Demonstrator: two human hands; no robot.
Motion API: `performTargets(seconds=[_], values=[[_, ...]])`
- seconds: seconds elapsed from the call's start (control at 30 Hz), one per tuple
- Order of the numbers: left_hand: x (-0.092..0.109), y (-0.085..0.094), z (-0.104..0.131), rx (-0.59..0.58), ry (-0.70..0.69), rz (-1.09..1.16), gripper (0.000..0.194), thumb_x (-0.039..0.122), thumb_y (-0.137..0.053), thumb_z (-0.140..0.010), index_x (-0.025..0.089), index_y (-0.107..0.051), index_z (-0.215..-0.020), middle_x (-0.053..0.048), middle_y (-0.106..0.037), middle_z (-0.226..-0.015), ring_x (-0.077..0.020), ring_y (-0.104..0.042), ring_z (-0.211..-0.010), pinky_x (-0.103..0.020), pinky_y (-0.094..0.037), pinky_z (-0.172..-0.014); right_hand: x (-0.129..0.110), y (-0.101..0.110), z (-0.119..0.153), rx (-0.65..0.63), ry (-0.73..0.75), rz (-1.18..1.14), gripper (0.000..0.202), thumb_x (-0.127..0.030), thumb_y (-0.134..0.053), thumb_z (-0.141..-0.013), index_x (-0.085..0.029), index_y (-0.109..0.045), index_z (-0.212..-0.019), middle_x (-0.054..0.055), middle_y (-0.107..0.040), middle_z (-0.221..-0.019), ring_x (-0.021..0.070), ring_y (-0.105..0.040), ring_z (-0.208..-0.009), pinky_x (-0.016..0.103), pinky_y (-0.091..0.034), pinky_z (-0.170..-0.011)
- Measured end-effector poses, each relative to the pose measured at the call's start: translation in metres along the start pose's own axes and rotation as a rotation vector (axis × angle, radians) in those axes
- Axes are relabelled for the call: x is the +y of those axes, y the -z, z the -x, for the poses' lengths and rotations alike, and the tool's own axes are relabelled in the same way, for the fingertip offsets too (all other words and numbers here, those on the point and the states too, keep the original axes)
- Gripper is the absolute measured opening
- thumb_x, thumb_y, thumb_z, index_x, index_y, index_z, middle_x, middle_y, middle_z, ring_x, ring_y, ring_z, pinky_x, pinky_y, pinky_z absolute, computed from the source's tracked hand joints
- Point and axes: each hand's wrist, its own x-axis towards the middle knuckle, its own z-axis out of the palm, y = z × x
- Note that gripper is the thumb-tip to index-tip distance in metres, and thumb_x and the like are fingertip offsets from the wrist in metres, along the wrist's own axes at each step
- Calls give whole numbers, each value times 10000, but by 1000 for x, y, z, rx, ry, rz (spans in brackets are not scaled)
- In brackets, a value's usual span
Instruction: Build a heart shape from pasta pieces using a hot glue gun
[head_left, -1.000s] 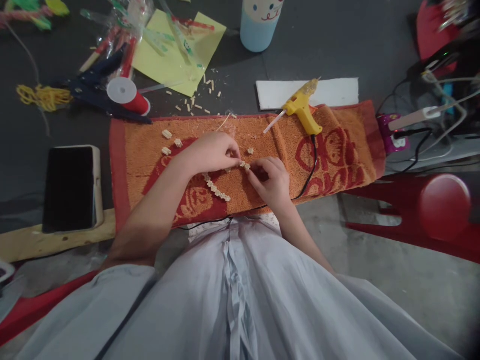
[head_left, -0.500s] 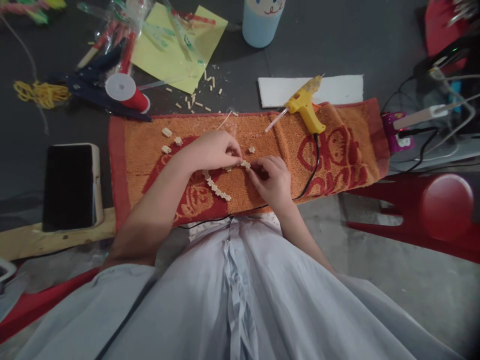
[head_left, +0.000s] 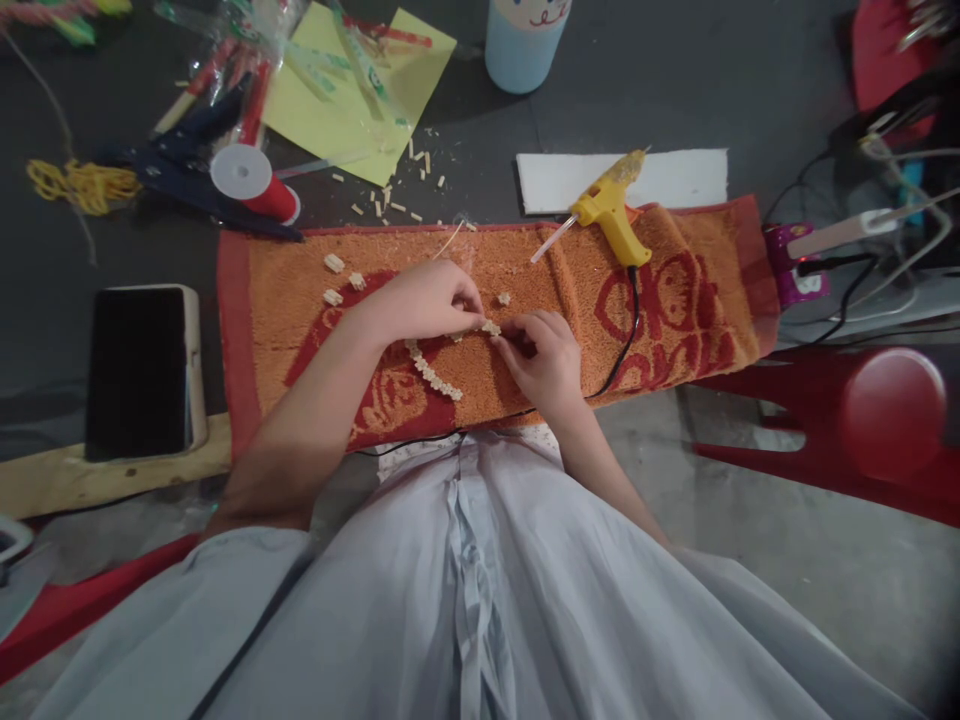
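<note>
Between my two hands is a small cream piece (head_left: 490, 328), pinched from both sides above an orange and red towel (head_left: 517, 375). My left hand (head_left: 442, 300) has its fingertips on the piece's left end. From the right, my right hand (head_left: 546, 360) grips its other end with thumb and finger. A curved strip of joined cream pieces (head_left: 433, 375) lies on the towel below my left hand, its upper part hidden by that hand. One loose cream cluster (head_left: 504, 298) rests just above my fingertips, and several more (head_left: 334, 263) lie at the towel's left.
A yellow glue gun (head_left: 615, 215) leans over a white strip (head_left: 675, 178), its cord crossing the towel. Farther left are a red thread spool (head_left: 259, 185), yellow paper (head_left: 405, 70), tiny cut bits and a phone (head_left: 139, 375). A blue bottle (head_left: 521, 50) stands at the back.
</note>
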Motion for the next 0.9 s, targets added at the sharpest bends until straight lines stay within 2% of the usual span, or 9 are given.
performTargets(seconds=[0.17,0.27,0.4,0.5,0.6,0.73,0.9], values=[[7,5,8,16,-6,-56,287,352,-585,-828,181,-785,-942,-26,-688,-697,-125,-535,-621,-267,-350,-644,2,0,1,-14,4,-36,190,-405,-618,-919,-218,-643,-901,48,-673,-827,214,-583,-785,371,-468,-746],[12,9,22,118,39,-135,315,367,-572,-849,196,-762,-1033,-30,-707,-795,-147,-579,-702,-272,-383,-703,2,2,1,-36,-13,-39,191,-409,-611,-921,-222,-653,-916,51,-675,-838,220,-581,-795,378,-469,-757],[16,7,57,257,157,-194,335,354,-572,-875,198,-709,-1138,-32,-699,-853,-175,-606,-786,-291,-414,-781,3,4,0,-47,-9,-45,165,-377,-627,-914,-216,-661,-912,48,-671,-826,216,-585,-788,367,-477,-747],[16,-6,83,320,212,-144,351,356,-595,-881,224,-671,-1198,-14,-690,-868,-164,-602,-789,-279,-422,-777,3,3,1,-29,1,-56,136,-347,-645,-901,-213,-665,-910,49,-676,-831,215,-592,-792,366,-485,-749],[13,-26,101,349,346,-43,466,400,-671,-836,253,-615,-1275,16,-661,-838,-141,-582,-727,-257,-414,-709,4,2,1,-33,-17,-55,113,-331,-648,-893,-224,-666,-923,53,-689,-864,225,-606,-819,378,-497,-766],[10,-50,110,413,468,44,681,474,-729,-782,282,-504,-1395,44,-612,-801,-126,-567,-711,-239,-409,-685,5,2,1,-53,-39,-72,106,-316,-629,-895,-230,-669,-943,55,-693,-872,229,-615,-832,394,-508,-782],[7,-61,112,400,477,115,769,495,-730,-777,265,-438,-1450,62,-551,-735,-115,-536,-671,-230,-398,-659,6,2,1,-48,-38,-76,114,-332,-634,-892,-228,-671,-920,55,-694,-862,224,-612,-815,388,-508,-768]])
